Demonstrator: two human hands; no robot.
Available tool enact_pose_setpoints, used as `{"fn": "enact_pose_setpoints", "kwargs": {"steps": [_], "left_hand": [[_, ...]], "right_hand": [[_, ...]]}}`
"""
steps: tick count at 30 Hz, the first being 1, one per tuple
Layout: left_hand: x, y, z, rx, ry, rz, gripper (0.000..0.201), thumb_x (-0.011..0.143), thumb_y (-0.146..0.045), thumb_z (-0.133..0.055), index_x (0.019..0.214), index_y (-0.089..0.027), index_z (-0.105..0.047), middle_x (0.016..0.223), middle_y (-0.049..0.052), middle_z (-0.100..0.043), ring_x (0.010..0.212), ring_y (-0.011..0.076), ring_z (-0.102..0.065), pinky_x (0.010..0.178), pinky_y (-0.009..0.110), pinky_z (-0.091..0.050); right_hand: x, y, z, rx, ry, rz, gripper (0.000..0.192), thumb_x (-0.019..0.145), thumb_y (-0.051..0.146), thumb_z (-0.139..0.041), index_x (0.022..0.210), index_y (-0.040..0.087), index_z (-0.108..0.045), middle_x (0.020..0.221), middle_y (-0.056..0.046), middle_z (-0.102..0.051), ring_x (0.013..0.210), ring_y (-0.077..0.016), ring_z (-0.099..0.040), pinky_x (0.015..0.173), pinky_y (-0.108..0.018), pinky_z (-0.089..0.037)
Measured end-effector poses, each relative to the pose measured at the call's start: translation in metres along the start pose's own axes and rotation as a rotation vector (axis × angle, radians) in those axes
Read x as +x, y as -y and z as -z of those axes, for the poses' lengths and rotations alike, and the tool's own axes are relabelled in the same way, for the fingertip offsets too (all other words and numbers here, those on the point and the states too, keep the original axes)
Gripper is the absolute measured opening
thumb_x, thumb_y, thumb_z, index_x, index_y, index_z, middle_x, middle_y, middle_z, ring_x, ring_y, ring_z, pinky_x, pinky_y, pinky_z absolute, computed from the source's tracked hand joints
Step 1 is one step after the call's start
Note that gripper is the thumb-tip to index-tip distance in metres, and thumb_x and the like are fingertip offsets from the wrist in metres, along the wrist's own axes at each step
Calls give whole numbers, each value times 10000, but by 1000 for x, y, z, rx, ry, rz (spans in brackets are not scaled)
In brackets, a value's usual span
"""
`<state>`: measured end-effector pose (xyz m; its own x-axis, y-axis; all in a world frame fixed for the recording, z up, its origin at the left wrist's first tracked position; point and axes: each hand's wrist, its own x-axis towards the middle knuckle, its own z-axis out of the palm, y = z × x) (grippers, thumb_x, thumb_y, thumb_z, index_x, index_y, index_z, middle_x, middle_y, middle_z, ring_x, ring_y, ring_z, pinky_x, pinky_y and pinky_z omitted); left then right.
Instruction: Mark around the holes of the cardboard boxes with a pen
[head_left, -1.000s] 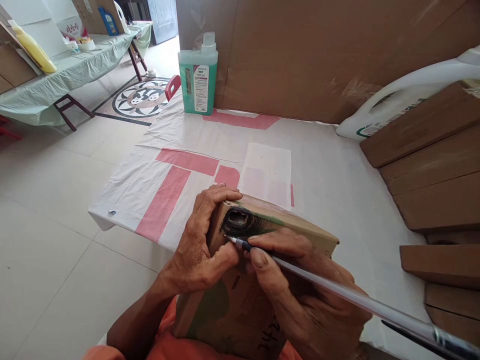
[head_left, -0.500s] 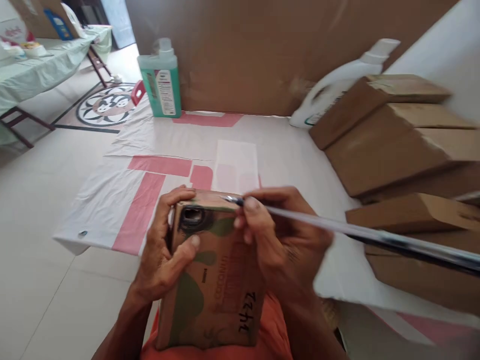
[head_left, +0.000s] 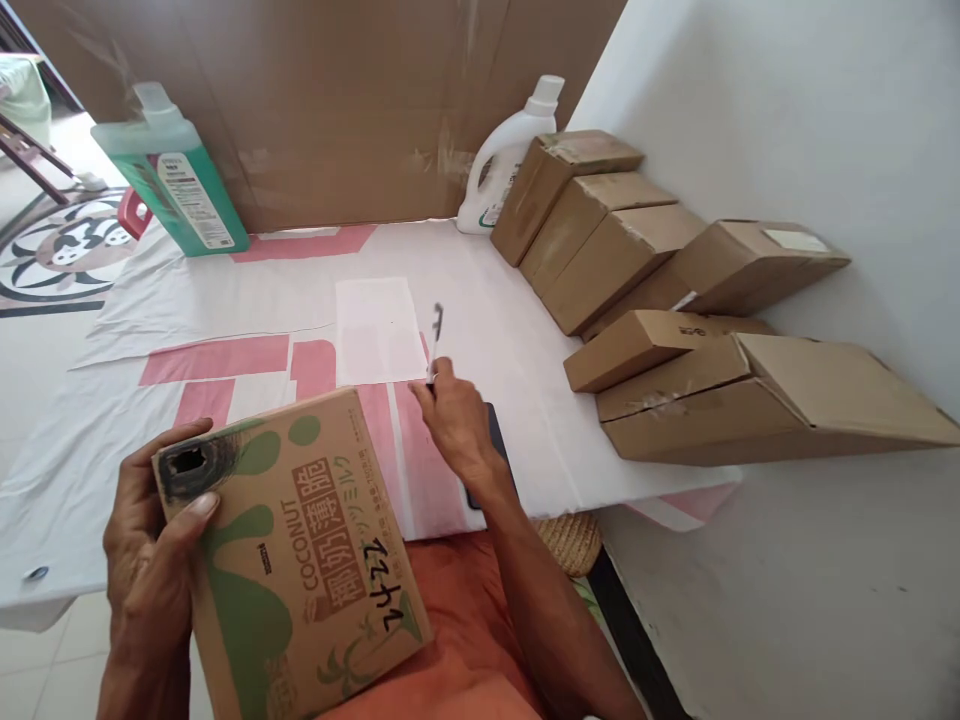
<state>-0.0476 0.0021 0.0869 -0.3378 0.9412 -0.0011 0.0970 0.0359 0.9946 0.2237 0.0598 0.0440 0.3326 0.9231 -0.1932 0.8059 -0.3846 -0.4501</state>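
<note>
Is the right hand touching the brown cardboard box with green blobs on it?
Apart. The head view shows white-and-pink tablecloth in the gap between the right hand and the green-blobbed box.

Carton (head_left: 300, 540): printed "COCONUT", "椰奶薄脆"; handwritten black "2422". Green bottle (head_left: 169, 212): label (head_left: 196, 200) too small to read.

Orange garment (head_left: 457, 620) (softly creased, at least where visible); bare forearms (head_left: 551, 600), bare hands (head_left: 457, 425).
</note>
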Motion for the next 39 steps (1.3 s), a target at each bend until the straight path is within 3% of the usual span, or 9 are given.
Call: {"fn": "enact_pose_setpoints", "kwargs": {"steps": [4, 8, 16, 20, 24, 27, 32, 36, 39], "left_hand": [[2, 2, -6, -10, -48, 3, 588, 654, -334, -854, 1236, -299, -779, 1103, -17, -760, 929, 192, -670, 674, 193, -536], [3, 0, -9, -37, -50, 4, 559, 652, -304, -845, 1209, -300, -787, 1111, -23, -760, 901, 174, -663, 687, 180, -544], [4, 8, -6, -28, 55, -41, 556, 741, -340, -850, 1287, -295, -753, 1108, -19, -760, 935, 170, -675, 697, 171, -543], [4, 16, -9, -77, 137, -146, 519, 786, -330, -845, 1291, -291, -737, 1363, 3, -726, 1183, 225, -671, 907, 225, -549], [4, 19, -17, -127, 248, -245, 471, 828, -304, -826, 1289, -300, -727, 1441, 12, -686, 1413, 281, -575, 1128, 304, -481], [3, 17, -23, -138, 310, -307, 451, 865, -304, -797, 1308, -299, -713, 1439, 22, -668, 1436, 274, -557, 1160, 311, -464], [2, 20, -21, -145, 339, -289, 456, 906, -330, -760, 1354, -309, -678, 1464, 27, -633, 1400, 252, -568, 1100, 286, -491], [3, 25, -16, -165, 324, -241, 440, 928, -351, -744, 1360, -314, -668, 1479, 27, -619, 1300, 229, -611, 1040, 270, -510], [3, 26, -14, -166, 311, -219, 433, 931, -350, -746, 1356, -316, -665, 1488, 25, -615, 1311, 228, -601, 1048, 267, -500]], "right_hand": [[-3, -4, -38, -62, 145, 17, 227, 1075, 247, -621, 1273, 139, -593, 1118, -213, -803, 1086, -335, -787, 884, -387, -562], [-6, -5, -56, -110, 197, 25, 264, 1107, 242, -540, 1345, 130, -563, 1184, -233, -790, 1143, -330, -773, 915, -388, -550], [-40, -25, -36, -189, 121, 29, 285, 1136, 370, -504, 1330, 180, -587, 1249, -159, -751, 1088, -300, -760, 838, -361, -551], [-65, -59, -31, -248, 7, -93, 306, 1072, 379, -625, 1266, 143, -600, 1327, -218, -660, 1227, -364, -662, 895, -415, -554], [-73, -84, -36, -244, -56, -206, 521, 960, 448, -755, 1296, 92, -576, 1320, -269, -622, 1261, -442, -604, 915, -494, -552], [-68, -99, -36, -170, -55, -236, 543, 927, 465, -751, 1271, 77, -592, 1312, -287, -632, 1273, -454, -609, 925, -486, -545], [-53, -129, -30, 44, 15, -286, 590, 804, 545, -753, 1161, 89, -643, 1129, -279, -740, 1052, -460, -722, 812, -488, -551], [-54, -136, -34, 294, 71, -258, 523, 734, 627, -715, 996, 174, -701, 1003, -194, -805, 977, -418, -751, 767, -465, -575], [-62, -131, -36, 530, 113, -226, 510, 763, 617, -680, 1042, 193, -730, 1042, -126, -837, 977, -344, -784, 767, -407, -617]]}}
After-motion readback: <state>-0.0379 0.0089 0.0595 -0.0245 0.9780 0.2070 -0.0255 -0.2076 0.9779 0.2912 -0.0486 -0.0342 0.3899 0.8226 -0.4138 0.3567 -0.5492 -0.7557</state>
